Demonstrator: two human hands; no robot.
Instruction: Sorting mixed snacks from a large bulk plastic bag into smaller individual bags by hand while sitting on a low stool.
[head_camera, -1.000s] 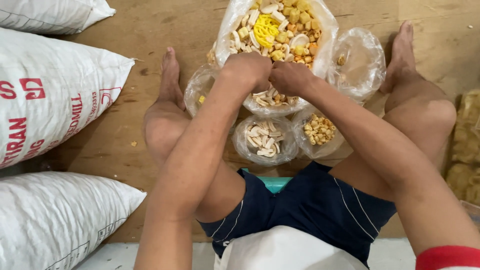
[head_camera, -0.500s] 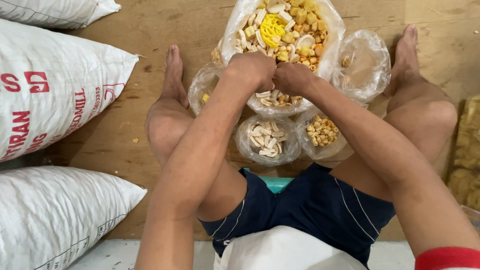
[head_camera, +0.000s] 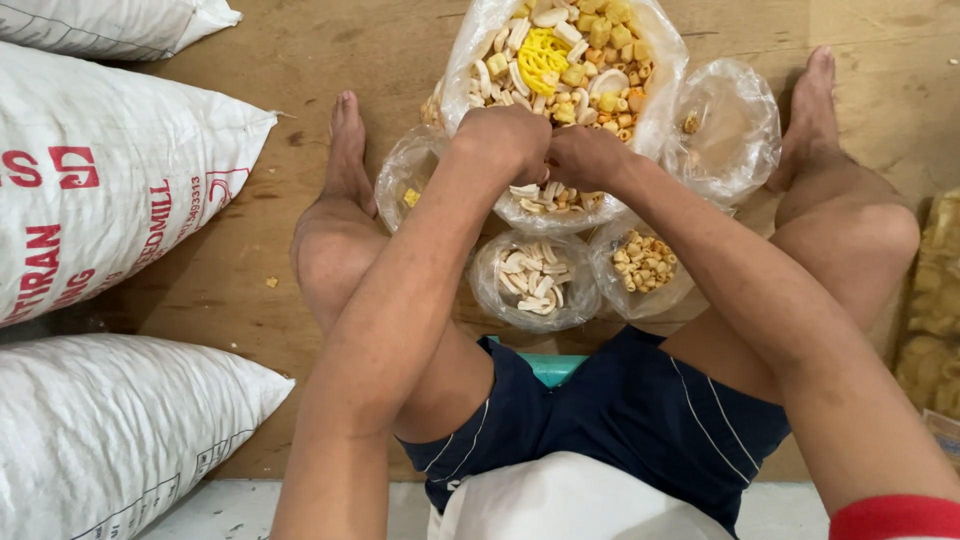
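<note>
Evidently mid-way: left hand (head_camera: 505, 135) and right hand (head_camera: 590, 155) both pinch the near rim of the large clear plastic bag of mixed yellow snacks (head_camera: 565, 60) on the wooden floor (head_camera: 300, 60); two small filled bags (head_camera: 535, 280) lie just below, unsealed.

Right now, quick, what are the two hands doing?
Left hand: fingers closed on the near rim of the big snack bag.
Right hand: closed on the same rim, right beside it.
</note>
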